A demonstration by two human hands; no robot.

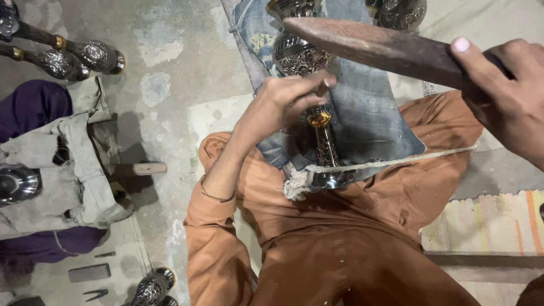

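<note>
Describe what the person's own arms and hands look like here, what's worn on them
The left arm wears a rust-orange sleeve pushed up past the forearm, matching the orange garment over the legs; fine pale specks dot the cloth. The left hand is bare, with no glove, ring or watch in view. The right hand is bare too; its forearm runs out of frame, so no sleeve shows there.

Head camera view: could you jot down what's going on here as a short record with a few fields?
Setting: person seated on a concrete floor, brown clothing, denim cloth over the lap
Workpiece: engraved metal vase lying on the denim, its foot tied with a rope
Left hand: fingers pinched together against the vase's neck; whether they hold a small tool cannot be told
Right hand: grips a wooden mallet raised above the vase
Nearby: similar engraved pieces on the floor, another mallet
</note>
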